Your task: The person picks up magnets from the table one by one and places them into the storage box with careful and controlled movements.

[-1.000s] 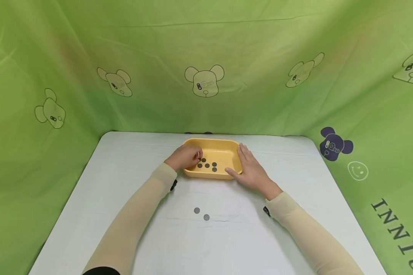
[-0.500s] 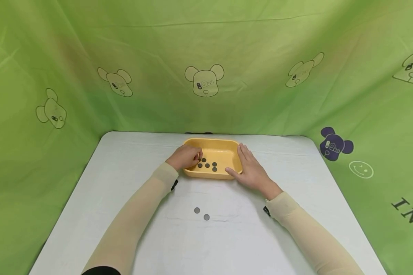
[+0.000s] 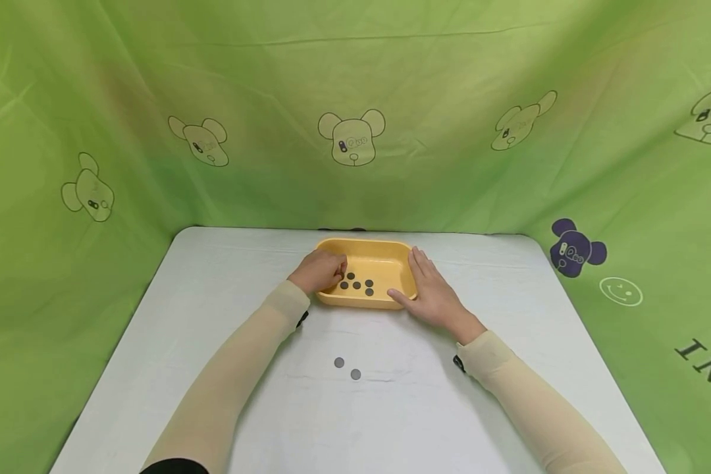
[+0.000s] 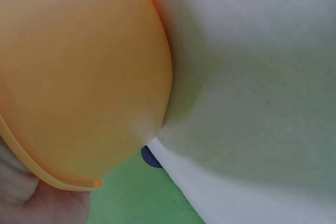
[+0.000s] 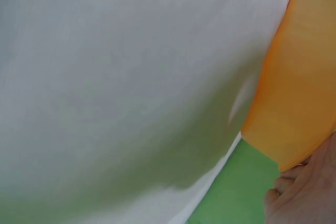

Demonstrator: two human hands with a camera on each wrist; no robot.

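Note:
A yellow tray [image 3: 385,253] sits at the middle of the white table [image 3: 213,296], with several dark coins [image 3: 357,285] on its floor. My left hand [image 3: 336,268] reaches over the tray's left rim, fingers curled just above the coins; no coin shows between the fingertips. My right hand [image 3: 422,280] lies flat against the tray's right side, fingers straight and thumb on the front corner. Two grey coins [image 3: 339,363] [image 3: 355,374] lie on the table nearer to me. The wrist views show only the tray's outer wall [image 4: 79,77] [image 5: 299,87] and the tabletop.
Green cloth with bear prints [image 3: 352,138] hangs close behind and on both sides of the table. The table's rounded far corners and side edges are in view. Bare tabletop [image 3: 509,296] lies to the left and right of the tray.
The left hand's fingers have curled in a little tighter over the tray's left end. The right hand, tray and coins have not moved.

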